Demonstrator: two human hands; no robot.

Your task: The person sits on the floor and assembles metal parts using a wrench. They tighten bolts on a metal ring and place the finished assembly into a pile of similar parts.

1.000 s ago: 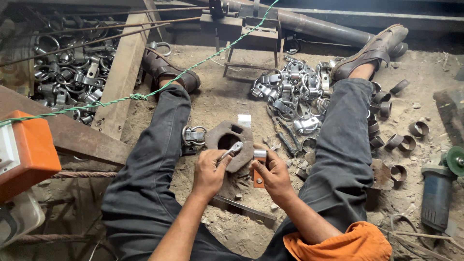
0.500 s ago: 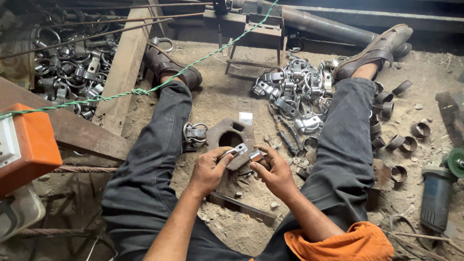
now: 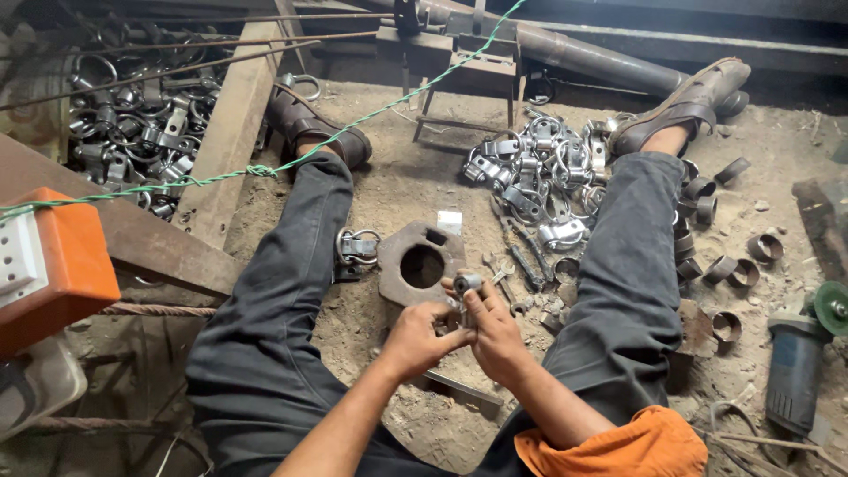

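I sit on a dirt floor with my legs spread. My left hand (image 3: 417,337) and my right hand (image 3: 495,329) meet between my knees, both closed on a small grey metal clamp piece (image 3: 466,284) whose round end sticks up above my fingers. Just beyond the hands lies a rusty flat metal block with a round hole (image 3: 396,276). A finished shiny clamp (image 3: 356,247) rests by my left leg. Wrenches (image 3: 521,261) lie on the ground right of the block.
A pile of shiny clamps (image 3: 539,172) lies between my feet, and another heap (image 3: 132,132) sits far left behind a wooden beam (image 3: 231,132). Short pipe rings (image 3: 715,265) are scattered right. An angle grinder (image 3: 795,353) lies far right; an orange box (image 3: 53,265) stands at left.
My hands have drawn closer together and slightly toward me, off the holed block. The metal piece now sits upright between both hands instead of lying across the block.
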